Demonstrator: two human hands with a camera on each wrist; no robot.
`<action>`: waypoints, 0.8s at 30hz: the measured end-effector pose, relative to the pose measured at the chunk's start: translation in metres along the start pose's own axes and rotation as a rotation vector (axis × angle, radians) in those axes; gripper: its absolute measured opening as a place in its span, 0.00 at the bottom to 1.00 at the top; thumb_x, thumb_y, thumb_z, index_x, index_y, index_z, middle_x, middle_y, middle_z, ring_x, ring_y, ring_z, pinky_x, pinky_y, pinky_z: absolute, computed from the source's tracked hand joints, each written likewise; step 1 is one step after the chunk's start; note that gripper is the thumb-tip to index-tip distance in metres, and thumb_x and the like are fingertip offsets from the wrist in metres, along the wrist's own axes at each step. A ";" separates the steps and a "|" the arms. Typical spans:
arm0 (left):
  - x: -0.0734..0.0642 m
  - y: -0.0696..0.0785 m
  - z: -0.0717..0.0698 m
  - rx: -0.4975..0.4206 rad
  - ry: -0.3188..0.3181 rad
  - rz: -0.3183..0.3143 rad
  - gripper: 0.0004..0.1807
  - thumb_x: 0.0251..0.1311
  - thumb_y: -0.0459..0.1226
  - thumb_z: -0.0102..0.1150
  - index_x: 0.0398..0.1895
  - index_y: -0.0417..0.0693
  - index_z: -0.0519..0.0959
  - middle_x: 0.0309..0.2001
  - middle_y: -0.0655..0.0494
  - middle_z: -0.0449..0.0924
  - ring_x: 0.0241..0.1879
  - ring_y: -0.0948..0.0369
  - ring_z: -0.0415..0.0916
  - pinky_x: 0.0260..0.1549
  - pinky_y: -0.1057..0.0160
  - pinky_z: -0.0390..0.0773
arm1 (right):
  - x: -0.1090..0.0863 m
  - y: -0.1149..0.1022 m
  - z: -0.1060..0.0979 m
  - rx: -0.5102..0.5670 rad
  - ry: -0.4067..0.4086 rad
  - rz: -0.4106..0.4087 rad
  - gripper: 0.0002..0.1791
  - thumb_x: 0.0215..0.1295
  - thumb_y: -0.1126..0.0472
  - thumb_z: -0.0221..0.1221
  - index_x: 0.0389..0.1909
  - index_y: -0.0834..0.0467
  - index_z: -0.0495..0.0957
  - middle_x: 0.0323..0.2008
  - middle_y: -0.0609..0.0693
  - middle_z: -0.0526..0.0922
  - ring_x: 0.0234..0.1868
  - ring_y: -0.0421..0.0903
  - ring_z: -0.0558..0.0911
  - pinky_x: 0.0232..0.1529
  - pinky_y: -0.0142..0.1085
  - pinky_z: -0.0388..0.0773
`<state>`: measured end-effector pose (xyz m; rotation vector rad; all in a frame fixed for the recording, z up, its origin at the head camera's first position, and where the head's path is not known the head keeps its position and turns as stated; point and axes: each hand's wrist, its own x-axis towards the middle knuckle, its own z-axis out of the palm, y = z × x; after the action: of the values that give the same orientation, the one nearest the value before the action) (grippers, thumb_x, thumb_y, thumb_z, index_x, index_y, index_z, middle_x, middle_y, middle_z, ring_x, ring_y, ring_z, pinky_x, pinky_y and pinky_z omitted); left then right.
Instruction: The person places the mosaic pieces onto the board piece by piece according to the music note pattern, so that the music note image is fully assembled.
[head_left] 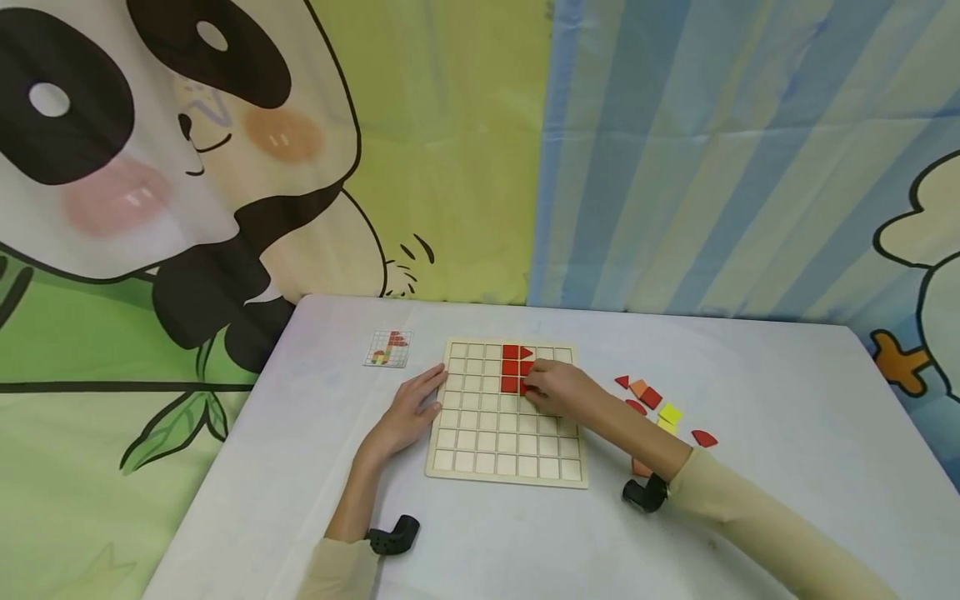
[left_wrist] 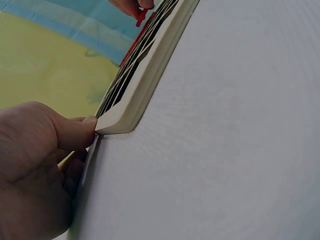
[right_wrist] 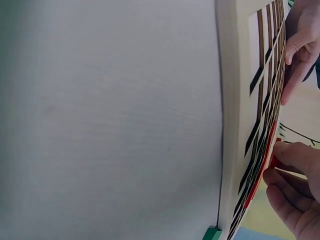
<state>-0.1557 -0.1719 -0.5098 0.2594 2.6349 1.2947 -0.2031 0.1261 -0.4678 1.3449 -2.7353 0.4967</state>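
Board (head_left: 465, 462), flat on the bench (head_left: 285, 433), its left edge touched by the left hand (head_left: 405, 410), fingers extended, presumably for steadiness, while the right hand (head_left: 557, 386) pinches a red piece (left_wrist: 141, 19) over it, seemingly for neat setting among the red tiles (head_left: 510, 367).

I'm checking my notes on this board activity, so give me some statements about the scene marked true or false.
1. The left hand touches the board. True.
2. The right hand pinches a yellow piece. False: it pinches a red piece.
3. The pattern card lies left of the board. True.
4. The yellow pieces lie on the board. False: they lie on the table, to its right.
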 end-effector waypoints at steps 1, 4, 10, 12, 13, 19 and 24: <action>0.000 0.000 0.000 -0.003 0.000 0.001 0.30 0.74 0.29 0.51 0.78 0.40 0.63 0.82 0.47 0.55 0.81 0.42 0.46 0.77 0.35 0.52 | 0.001 -0.001 -0.001 -0.005 -0.006 0.013 0.03 0.64 0.67 0.68 0.36 0.63 0.87 0.35 0.54 0.84 0.35 0.48 0.84 0.37 0.34 0.84; 0.001 0.000 0.001 -0.006 -0.006 0.000 0.30 0.74 0.29 0.51 0.78 0.40 0.63 0.83 0.48 0.54 0.82 0.42 0.45 0.77 0.36 0.51 | 0.003 -0.003 -0.001 -0.021 -0.026 0.040 0.02 0.64 0.67 0.69 0.33 0.62 0.86 0.34 0.53 0.84 0.35 0.48 0.84 0.37 0.35 0.84; 0.001 -0.001 0.001 0.002 0.002 0.006 0.30 0.73 0.29 0.52 0.78 0.40 0.64 0.82 0.47 0.55 0.81 0.41 0.46 0.76 0.34 0.52 | 0.005 -0.003 0.004 -0.066 -0.039 0.054 0.05 0.64 0.67 0.69 0.29 0.60 0.85 0.31 0.51 0.81 0.34 0.46 0.83 0.35 0.34 0.83; 0.001 -0.001 0.001 0.005 -0.002 0.001 0.30 0.73 0.30 0.52 0.78 0.40 0.64 0.82 0.47 0.55 0.81 0.42 0.46 0.76 0.35 0.52 | 0.005 -0.003 0.005 -0.075 -0.040 0.054 0.04 0.64 0.67 0.69 0.29 0.60 0.85 0.32 0.51 0.81 0.33 0.46 0.83 0.34 0.33 0.83; 0.001 -0.001 0.001 0.007 -0.005 0.000 0.30 0.73 0.30 0.52 0.78 0.40 0.64 0.82 0.47 0.55 0.81 0.42 0.46 0.76 0.35 0.52 | 0.004 -0.004 0.005 -0.075 -0.040 0.054 0.04 0.64 0.67 0.69 0.30 0.60 0.86 0.32 0.52 0.81 0.34 0.46 0.83 0.34 0.33 0.83; 0.000 -0.001 -0.001 0.000 -0.011 0.001 0.30 0.73 0.30 0.52 0.78 0.40 0.64 0.82 0.47 0.54 0.81 0.41 0.46 0.77 0.35 0.51 | 0.003 -0.005 0.007 -0.068 0.016 -0.001 0.02 0.64 0.70 0.68 0.31 0.65 0.87 0.34 0.55 0.81 0.35 0.48 0.83 0.34 0.32 0.83; 0.001 -0.001 -0.001 -0.013 -0.014 0.009 0.30 0.73 0.29 0.51 0.78 0.39 0.64 0.82 0.47 0.54 0.81 0.41 0.45 0.77 0.35 0.50 | -0.002 -0.005 0.008 -0.085 0.042 -0.028 0.03 0.61 0.71 0.69 0.35 0.67 0.86 0.36 0.57 0.81 0.37 0.51 0.81 0.37 0.36 0.84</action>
<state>-0.1567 -0.1726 -0.5099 0.2773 2.6159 1.3067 -0.1975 0.1220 -0.4742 1.3351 -2.6678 0.3974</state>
